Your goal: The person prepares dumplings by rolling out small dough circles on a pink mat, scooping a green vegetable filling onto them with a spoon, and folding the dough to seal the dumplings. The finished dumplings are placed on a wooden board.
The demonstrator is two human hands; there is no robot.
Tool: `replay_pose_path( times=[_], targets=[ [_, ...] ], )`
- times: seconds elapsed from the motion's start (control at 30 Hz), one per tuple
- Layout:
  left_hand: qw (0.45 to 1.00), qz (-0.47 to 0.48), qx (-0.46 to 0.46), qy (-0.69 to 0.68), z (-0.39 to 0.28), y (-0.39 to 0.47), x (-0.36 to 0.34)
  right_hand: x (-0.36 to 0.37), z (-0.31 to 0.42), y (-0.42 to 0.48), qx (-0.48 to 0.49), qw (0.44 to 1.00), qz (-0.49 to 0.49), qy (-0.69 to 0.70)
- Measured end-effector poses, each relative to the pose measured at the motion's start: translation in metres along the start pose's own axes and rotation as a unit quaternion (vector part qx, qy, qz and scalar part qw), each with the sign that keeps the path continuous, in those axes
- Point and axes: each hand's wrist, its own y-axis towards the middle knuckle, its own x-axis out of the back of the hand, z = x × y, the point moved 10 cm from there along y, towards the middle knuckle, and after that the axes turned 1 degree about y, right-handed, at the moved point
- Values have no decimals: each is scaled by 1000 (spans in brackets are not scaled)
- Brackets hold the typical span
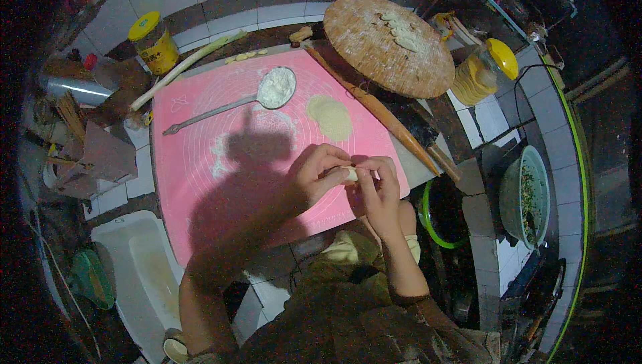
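A small pale dumpling is pinched between the fingertips of both hands above the right part of a pink silicone pastry mat. My left hand grips one end of it, and my right hand presses the other; the fingers hide much of it. Just beyond the hands lie a few overlapping round dough wrappers. Farther up the mat, a metal ladle holds white flour. Several folded dumplings rest in a row on a floured round board at the back right.
A wooden rolling pin lies along the mat's right edge, beside a wooden-handled knife. To the right stands a bowl of chopped filling. Behind are a scallion and a yellow-lidded jar. A white sink is lower left.
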Motion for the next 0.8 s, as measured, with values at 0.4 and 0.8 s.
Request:
replay_pose_path(
  times=[0.4,0.8],
  targets=[
    [999,-29,-12,44,4,4,6,1,-9,1,-39,998,26,47],
    [996,38,-42,68,-17,0,-7,3,-7,1,-34,999,31,22]
  ],
)
